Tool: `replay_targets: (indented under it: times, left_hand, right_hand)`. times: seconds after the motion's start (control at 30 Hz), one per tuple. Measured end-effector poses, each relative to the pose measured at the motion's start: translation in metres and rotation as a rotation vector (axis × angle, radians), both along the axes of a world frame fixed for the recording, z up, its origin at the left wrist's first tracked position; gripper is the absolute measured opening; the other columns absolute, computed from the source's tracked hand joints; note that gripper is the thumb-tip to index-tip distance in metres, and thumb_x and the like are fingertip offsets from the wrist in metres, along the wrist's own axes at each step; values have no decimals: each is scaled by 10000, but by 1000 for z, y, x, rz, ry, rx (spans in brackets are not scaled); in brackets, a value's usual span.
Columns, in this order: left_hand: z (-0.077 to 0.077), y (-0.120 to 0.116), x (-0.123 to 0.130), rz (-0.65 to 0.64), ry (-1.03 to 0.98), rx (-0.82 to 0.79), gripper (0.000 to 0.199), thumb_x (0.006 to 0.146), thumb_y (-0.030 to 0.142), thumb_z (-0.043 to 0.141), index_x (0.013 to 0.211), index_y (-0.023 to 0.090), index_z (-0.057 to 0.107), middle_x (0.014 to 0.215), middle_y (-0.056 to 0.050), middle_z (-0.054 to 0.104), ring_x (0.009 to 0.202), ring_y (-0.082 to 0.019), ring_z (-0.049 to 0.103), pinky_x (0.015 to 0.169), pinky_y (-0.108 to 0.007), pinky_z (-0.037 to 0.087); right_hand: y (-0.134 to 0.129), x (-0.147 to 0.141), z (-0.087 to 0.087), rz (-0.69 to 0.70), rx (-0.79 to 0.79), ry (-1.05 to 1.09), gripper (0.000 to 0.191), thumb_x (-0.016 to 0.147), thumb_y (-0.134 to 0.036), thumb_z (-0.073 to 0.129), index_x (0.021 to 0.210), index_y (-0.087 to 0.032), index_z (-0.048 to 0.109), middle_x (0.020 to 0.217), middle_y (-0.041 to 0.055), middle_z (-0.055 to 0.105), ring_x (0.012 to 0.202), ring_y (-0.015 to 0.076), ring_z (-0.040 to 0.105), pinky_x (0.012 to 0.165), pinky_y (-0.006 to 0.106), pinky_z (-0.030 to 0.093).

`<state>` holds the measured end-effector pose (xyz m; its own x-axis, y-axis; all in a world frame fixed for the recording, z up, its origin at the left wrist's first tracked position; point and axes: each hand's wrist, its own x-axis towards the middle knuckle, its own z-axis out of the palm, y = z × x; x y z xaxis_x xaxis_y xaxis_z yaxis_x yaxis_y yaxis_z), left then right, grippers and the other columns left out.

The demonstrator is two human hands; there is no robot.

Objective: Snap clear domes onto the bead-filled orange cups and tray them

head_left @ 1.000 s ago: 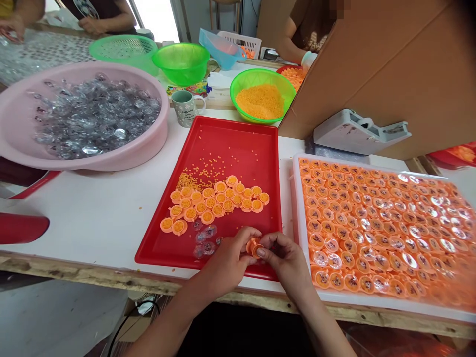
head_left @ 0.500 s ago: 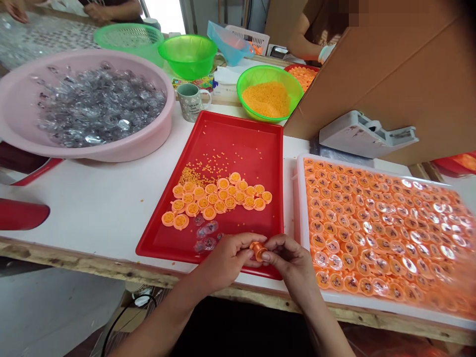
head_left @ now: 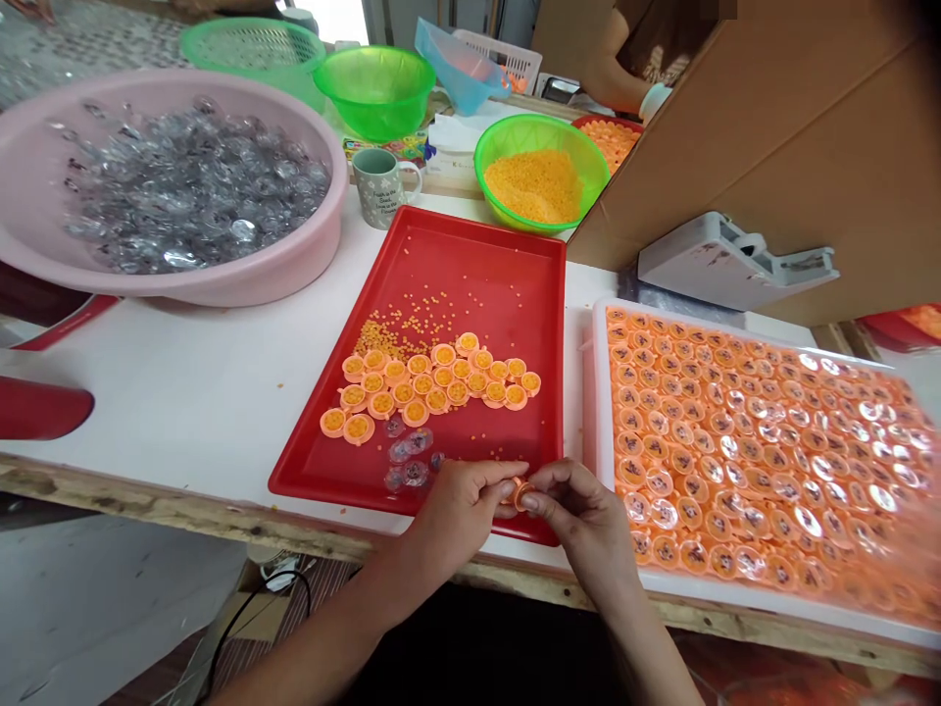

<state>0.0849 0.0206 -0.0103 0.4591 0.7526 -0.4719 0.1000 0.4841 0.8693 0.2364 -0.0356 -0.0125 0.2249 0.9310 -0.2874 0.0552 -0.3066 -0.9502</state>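
Between my two hands, over the front right corner of a red tray (head_left: 470,245), is a small orange plastic cup piece (head_left: 519,492). My left hand (head_left: 463,505) pinches it from the left with thumb and fingers. From the right, the thumb and fingertips of my right hand (head_left: 580,510) close on the same piece. Fingers hide much of it. Several orange cup pieces filled with yellow beads (head_left: 419,387) lie across the tray's middle, with loose yellow beads (head_left: 386,333) behind them. Clear printed domes (head_left: 412,461) lie left of my hands.
A pink basin (head_left: 294,265) of clear domes stands at left. On the right, a white tray (head_left: 603,412) holds rows of orange pieces. Behind are a mug (head_left: 378,191), a green bowl (head_left: 595,176) of yellow beads, a tape dispenser (head_left: 706,260) and a cardboard sheet (head_left: 809,147). Another person's arm (head_left: 618,83) shows beyond.
My fingers have shifted around the orange piece, which is turned and more covered now. The view has moved slightly; the tray's contents look the same.
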Motion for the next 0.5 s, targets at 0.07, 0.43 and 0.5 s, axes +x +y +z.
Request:
replay_targets:
  times: [0.07, 0.43, 0.5]
  left_hand:
    - [2, 1, -1, -46, 16, 121, 292, 834, 175, 540, 1028, 222, 754, 998, -40, 775, 925, -246, 728, 863, -381, 581]
    - [14, 1, -6, -3, -17, 218, 323, 711, 115, 714, 1012, 228, 744, 983, -24, 762, 939, -218, 704, 843, -301, 566]
    - [16, 0, -7, 24, -18, 285, 356, 730, 80, 684, 1032, 262, 735, 1008, 1, 762, 950, -201, 702, 864, -293, 558]
  right_hand:
    - [0, 0, -3, -8, -13, 65, 132, 738, -286, 768, 746, -224, 651, 664, -19, 638, 621, 150, 600, 618, 273, 507]
    - [-8, -5, 4, -63, 195, -167, 93, 798, -228, 735, 857, -243, 665, 793, 3, 624, 714, 151, 606, 656, 266, 512]
    - [-8, -6, 7, -39, 228, -203, 200, 820, -220, 717, 1002, -263, 646, 864, 14, 616, 752, 157, 611, 678, 275, 519]
